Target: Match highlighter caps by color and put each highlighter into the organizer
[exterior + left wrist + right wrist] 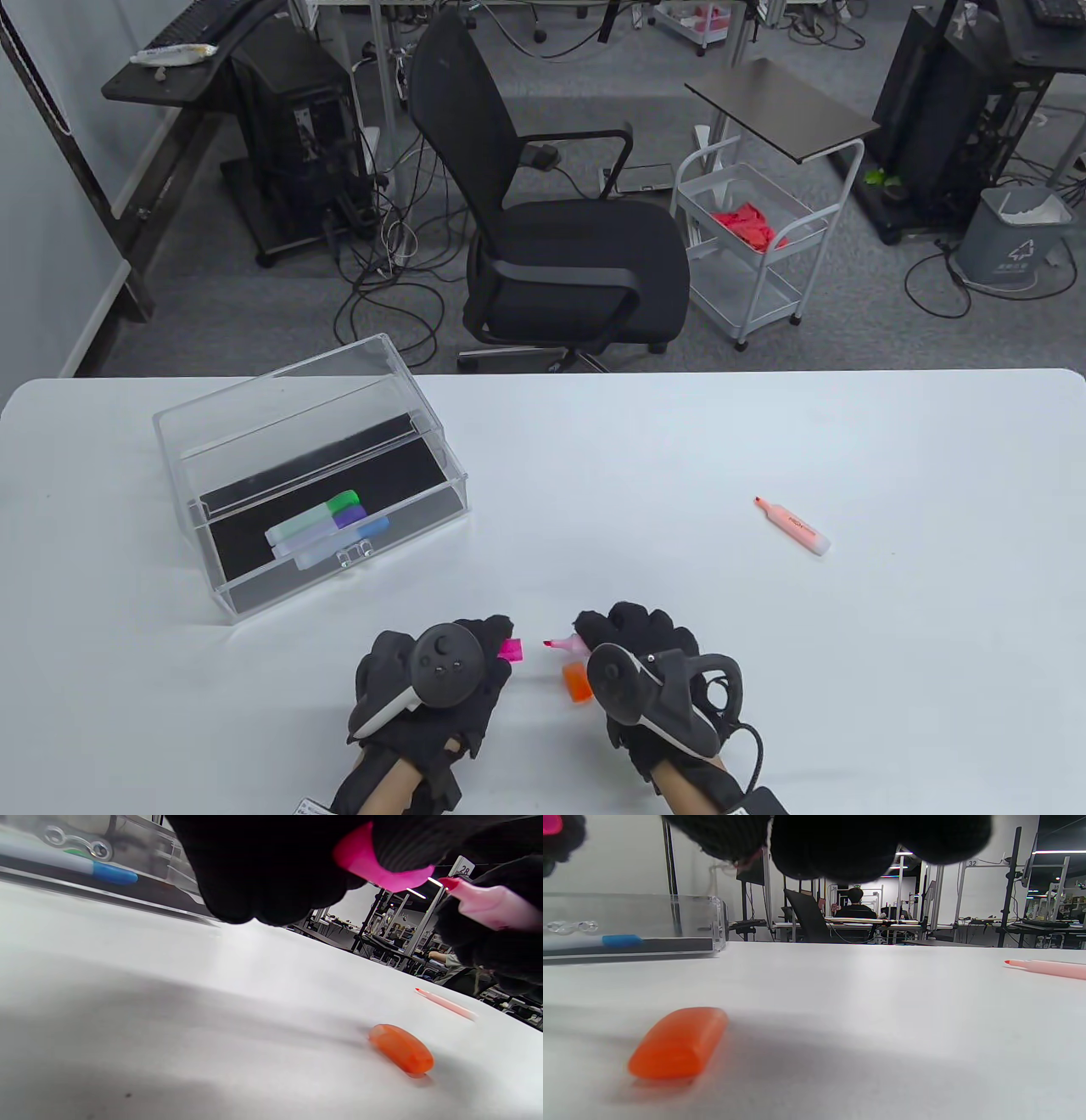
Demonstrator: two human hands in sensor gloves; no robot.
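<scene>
Nearest, the left hand [433, 679] pinches the pink cap [510, 650], facing the uncapped pink highlighter [567, 646] held in the right hand [653, 671]. The orange cap [578, 682] and orange highlighter [791, 525] wait on the worktop [679, 441]. The organizer [310, 484] already holds three.

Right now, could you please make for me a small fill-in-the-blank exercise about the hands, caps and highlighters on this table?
1. The left hand pinches a ____ cap.
2. The right hand holds the uncapped pink highlighter, its tip pointing toward the ____ hand.
3. The loose cap lying on the table between the hands is ____.
4. The clear organizer already holds ____ capped highlighters.

Missing words: pink; left; orange; three
</scene>
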